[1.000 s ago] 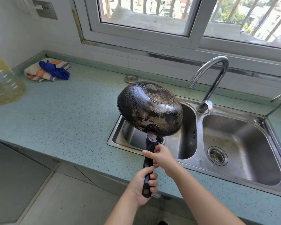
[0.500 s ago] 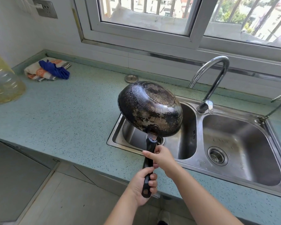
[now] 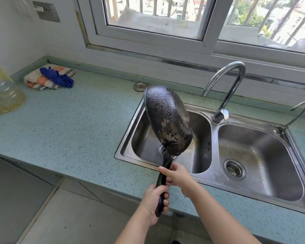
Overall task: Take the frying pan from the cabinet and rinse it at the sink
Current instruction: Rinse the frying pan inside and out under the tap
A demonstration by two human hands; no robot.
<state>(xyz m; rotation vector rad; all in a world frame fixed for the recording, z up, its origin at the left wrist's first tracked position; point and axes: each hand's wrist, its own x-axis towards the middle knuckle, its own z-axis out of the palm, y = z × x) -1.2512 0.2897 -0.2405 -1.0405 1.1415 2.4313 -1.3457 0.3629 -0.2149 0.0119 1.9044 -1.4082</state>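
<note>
While both hands [image 3: 165, 187] clench its handle, frying pan [image 3: 166, 118] tilted over sink [image 3: 253, 194]

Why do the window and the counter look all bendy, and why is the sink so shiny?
Head view: the wide-angle lens curves straight lines, so the window frame and the counter edge bow. Bright daylight from the window glares off the steel sink and the faucet. Wet drops glint on the frying pan, held by the left hand and right hand. Little looks blurred.

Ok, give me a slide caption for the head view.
Both hands, left hand and right hand, grip the handle of a wet frying pan, tilted over the left sink basin.
</note>
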